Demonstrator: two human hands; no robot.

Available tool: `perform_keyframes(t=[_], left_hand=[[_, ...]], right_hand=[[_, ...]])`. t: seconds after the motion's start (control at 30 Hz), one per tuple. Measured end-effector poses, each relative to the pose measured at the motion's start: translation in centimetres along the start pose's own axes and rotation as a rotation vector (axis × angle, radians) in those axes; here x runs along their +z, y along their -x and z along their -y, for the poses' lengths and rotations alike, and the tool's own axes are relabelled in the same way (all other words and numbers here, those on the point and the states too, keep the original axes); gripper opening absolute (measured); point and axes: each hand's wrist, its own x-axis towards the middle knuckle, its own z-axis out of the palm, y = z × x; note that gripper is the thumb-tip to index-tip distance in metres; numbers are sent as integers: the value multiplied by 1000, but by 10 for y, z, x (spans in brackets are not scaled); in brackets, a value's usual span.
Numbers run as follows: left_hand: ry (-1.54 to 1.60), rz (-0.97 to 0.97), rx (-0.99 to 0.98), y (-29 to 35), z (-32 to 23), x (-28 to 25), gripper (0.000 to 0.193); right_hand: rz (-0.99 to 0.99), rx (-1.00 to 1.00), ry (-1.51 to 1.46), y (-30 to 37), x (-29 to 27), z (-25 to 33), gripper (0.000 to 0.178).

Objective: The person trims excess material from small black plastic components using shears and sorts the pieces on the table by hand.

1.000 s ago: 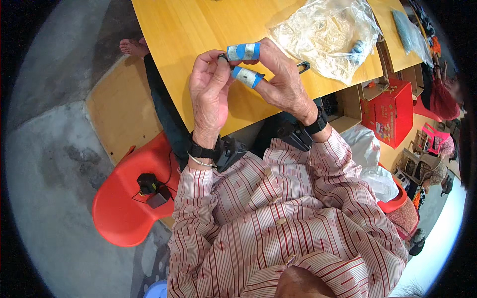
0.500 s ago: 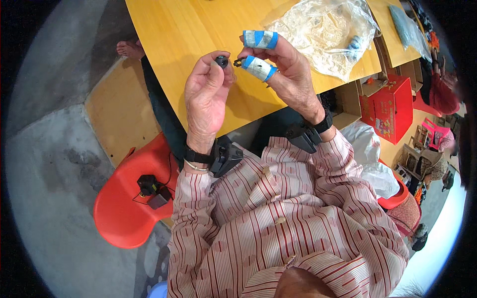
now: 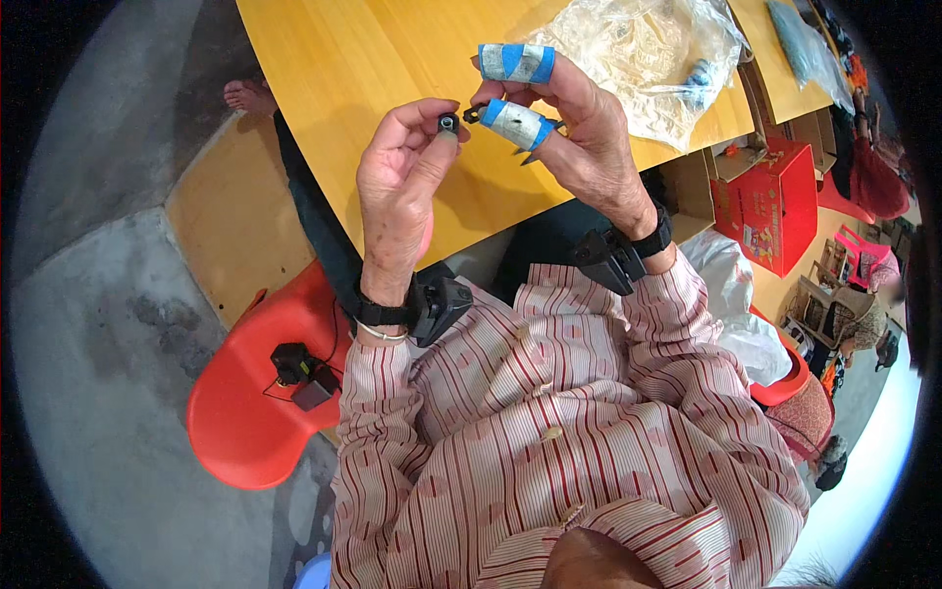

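Above the tabletop (image 3: 343,79), the left hand (image 3: 397,187) has its grip clamped on a black piece (image 3: 448,123), holed end turned up, seemingly for a clear view, while the right hand (image 3: 589,137), also above the tabletop, pinches a dark tool (image 3: 475,114), apparently for fine control.

Soft, fairly bright light covers the yellow table (image 3: 392,49), with a blurred shadow on its near part between the left hand (image 3: 397,187) and the right hand (image 3: 589,147). Both hands look reasonably sharp. The clear plastic bag (image 3: 672,123) on the far right throws back scattered white glints. The grey floor (image 3: 108,324) on the left is duller, darkening at the far end. At the near right, a pale patch (image 3: 859,491) washes out to bluish white. Straight edges bend, small things at the right rim smear together, and black vignetting fills the corners.
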Motion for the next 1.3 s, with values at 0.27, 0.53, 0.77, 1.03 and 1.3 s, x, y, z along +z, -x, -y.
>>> perform_keyframes(t=[0.27,0.53,0.77,1.03,1.3], left_hand=[[-139,-6,50,0,-3,4,25],[-242,10,42,1,-5,1,26],[-371,-7,78,0,-3,-1,22],[-375,-1,58,1,-5,-1,22],[-316,64,-36,6,-14,-4,21]], right_hand=[[-19,-33,88,-1,-1,2,35],[20,-46,177,-2,-2,3,34],[69,-87,280,-3,-4,4,33],[132,-97,345,-2,-5,5,37],[139,-38,218,-4,-5,8,31]])
